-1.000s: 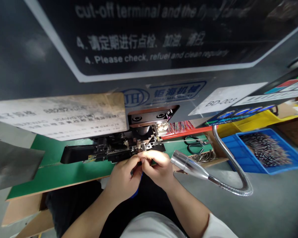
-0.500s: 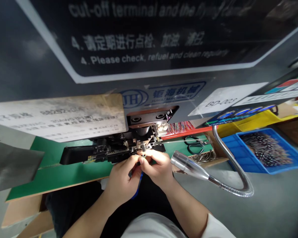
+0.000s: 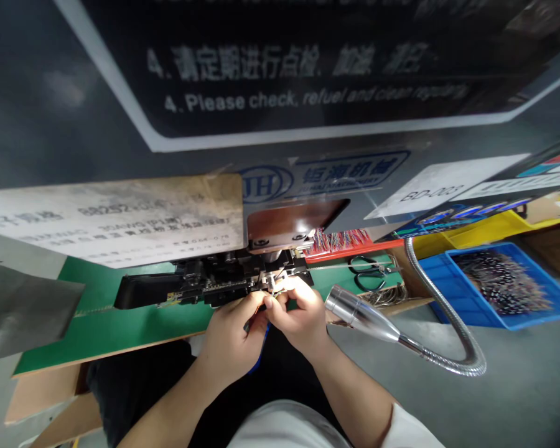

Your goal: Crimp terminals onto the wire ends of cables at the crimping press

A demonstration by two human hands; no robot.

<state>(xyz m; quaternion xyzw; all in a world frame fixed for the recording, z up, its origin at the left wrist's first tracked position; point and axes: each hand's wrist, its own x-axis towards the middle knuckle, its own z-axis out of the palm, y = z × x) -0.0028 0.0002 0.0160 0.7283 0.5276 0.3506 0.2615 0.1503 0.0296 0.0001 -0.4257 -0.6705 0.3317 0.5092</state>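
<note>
My left hand [image 3: 237, 333] and my right hand [image 3: 302, 317] meet fingertip to fingertip at the front of a dark crimping machine [image 3: 205, 152]. Both are closed in a pinch on thin wires [image 3: 273, 295], whose far ends point into the brightly lit tooling. Fingers cover most of the wires. Right above the fingertips sits the crimping applicator [image 3: 228, 277], black and metal. In the opening over it shows the press ram [image 3: 280, 223], a copper-toned block with two bolts near its lower edge.
A silver gooseneck lamp [image 3: 361, 313] stands close to my right hand. Behind it, scissors [image 3: 369, 274] lie on the green bench top [image 3: 135, 336]. Coloured wires fill a red tray [image 3: 340, 253] at the back. Bundled wires lie in a blue bin [image 3: 508, 320] at right.
The press ram has come down in its opening, showing more of its copper-toned face. My hands keep nearly the same place and pinch. The view has shifted slightly.
</note>
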